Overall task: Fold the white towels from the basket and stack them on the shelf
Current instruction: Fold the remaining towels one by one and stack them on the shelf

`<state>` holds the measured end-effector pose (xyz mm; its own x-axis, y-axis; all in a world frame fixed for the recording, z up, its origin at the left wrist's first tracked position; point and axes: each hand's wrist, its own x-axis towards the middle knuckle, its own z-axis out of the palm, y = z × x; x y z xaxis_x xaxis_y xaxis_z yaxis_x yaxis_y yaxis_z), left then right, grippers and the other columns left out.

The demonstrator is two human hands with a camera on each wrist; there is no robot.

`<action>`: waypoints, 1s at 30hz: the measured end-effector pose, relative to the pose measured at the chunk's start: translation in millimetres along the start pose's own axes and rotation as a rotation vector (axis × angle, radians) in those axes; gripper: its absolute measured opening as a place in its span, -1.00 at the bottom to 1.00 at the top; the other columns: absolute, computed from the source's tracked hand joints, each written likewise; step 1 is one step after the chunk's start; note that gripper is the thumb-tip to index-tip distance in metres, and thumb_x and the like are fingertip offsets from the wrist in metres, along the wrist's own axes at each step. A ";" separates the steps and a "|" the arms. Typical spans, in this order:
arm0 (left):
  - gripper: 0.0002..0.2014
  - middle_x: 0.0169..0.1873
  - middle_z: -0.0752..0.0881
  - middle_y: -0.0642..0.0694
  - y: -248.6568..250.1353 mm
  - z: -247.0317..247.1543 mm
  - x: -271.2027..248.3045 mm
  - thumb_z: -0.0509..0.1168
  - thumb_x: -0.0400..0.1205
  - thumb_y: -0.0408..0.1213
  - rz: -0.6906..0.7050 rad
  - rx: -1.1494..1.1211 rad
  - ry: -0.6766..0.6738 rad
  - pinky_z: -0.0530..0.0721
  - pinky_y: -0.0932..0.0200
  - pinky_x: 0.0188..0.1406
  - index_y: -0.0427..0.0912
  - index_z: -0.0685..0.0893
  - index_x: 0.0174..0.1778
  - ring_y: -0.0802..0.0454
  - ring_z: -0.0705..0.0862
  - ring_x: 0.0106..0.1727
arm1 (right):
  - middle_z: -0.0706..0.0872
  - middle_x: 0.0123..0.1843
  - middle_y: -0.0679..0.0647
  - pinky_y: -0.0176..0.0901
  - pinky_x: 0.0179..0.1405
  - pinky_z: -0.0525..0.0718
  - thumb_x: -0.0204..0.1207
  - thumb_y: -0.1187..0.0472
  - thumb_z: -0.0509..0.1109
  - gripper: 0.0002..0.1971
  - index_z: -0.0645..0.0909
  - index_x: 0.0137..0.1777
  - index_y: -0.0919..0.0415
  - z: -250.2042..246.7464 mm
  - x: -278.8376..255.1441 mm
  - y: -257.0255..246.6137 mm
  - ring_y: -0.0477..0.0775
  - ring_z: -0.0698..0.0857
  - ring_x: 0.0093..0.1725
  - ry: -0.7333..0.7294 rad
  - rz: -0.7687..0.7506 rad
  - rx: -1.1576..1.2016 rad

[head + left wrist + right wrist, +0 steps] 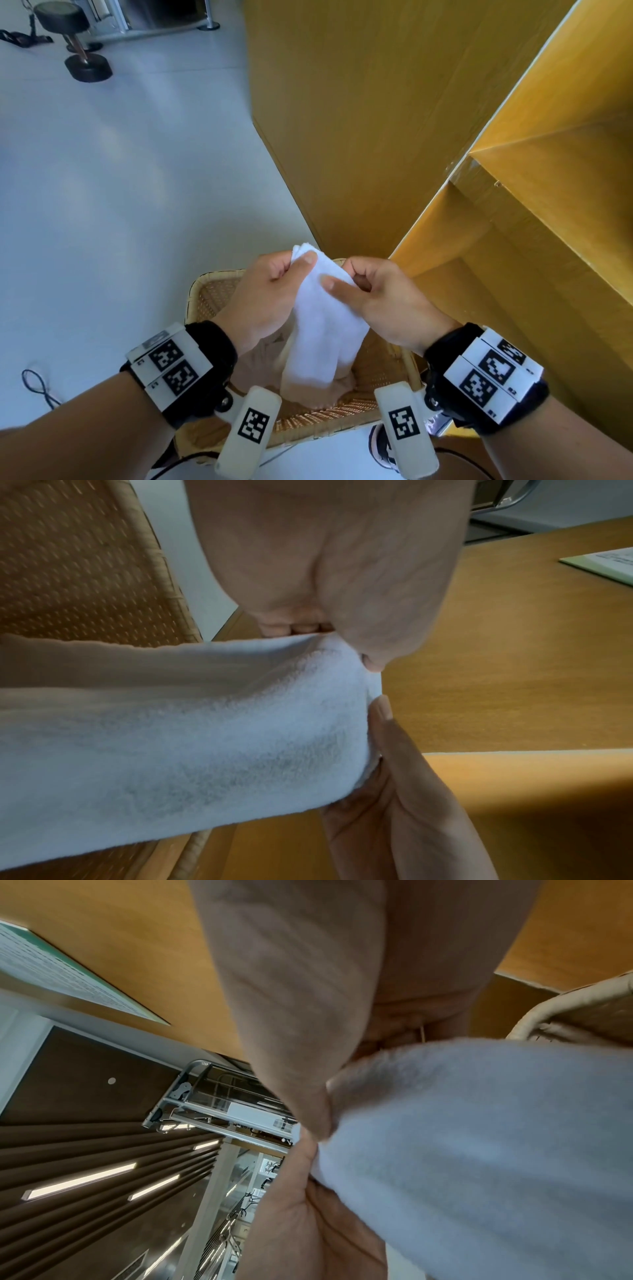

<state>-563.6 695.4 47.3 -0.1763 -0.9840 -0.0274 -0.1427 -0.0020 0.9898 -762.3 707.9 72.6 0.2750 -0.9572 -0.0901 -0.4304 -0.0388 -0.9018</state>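
Observation:
A white towel (320,322) hangs doubled over the woven basket (209,291), its lower end reaching down into it. My left hand (270,294) pinches the towel's top left corner between thumb and fingers. My right hand (373,301) holds the top right edge, thumb lying across the cloth and fingers curled behind. In the left wrist view the towel (178,750) stretches across, with the left hand's fingers (329,569) above it and the right thumb (394,750) at its edge. The right wrist view shows the towel (479,1150) pinched under my right hand (294,1015). More cloth (308,390) lies in the basket bottom.
The yellow wooden shelf unit (513,240) stands right of the basket, its side panel (359,120) rising ahead. Pale floor (120,171) spreads left, with a dumbbell (78,44) far back and a cable (37,387) near my left arm. A shoe (380,445) shows below.

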 end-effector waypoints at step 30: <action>-0.82 -0.08 0.47 -0.13 -47.6 -78.4 9.5 0.29 0.84 -0.05 -0.292 -0.159 0.457 0.32 -0.03 0.02 -0.08 0.66 0.09 -0.10 0.39 -0.08 | 0.61 -0.31 -0.13 -0.31 -0.41 0.31 0.65 -0.09 0.48 -0.70 0.46 -0.25 -0.18 -43.3 -36.5 43.3 -0.20 0.57 -0.29 -0.204 0.222 -0.791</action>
<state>-482.1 672.1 11.0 0.2929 -0.9159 -0.2745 0.0322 -0.2775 0.9602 -828.2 728.8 55.1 0.2302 -0.8989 -0.3729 -0.9466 -0.1180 -0.2999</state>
